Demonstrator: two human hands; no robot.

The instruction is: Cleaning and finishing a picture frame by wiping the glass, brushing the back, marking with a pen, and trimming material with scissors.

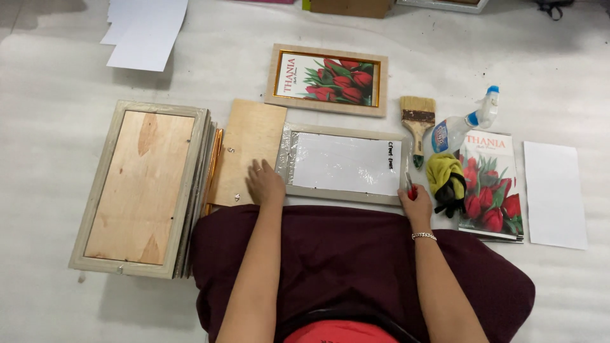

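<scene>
The open frame (343,164) lies face down on the pale floor covering (57,70), its white backing sheet showing inside the light wooden border. The left hand (264,183) rests flat, fingers loosely together, at the frame's left end where it meets the loose plywood backing board (249,149) beside it. The right hand (414,202) sits at the frame's lower right corner, closed around a small red-handled tool (411,189). Left of the frame, past the board, a stack of frames (141,187) lies back side up. Beyond the frame's far edge lies a finished frame with a red tulip print (328,79). Right of the frame are a paintbrush (417,124), a spray bottle (462,125), a yellow and black cloth (445,182), loose tulip prints (492,184) and a white sheet (554,194)
</scene>
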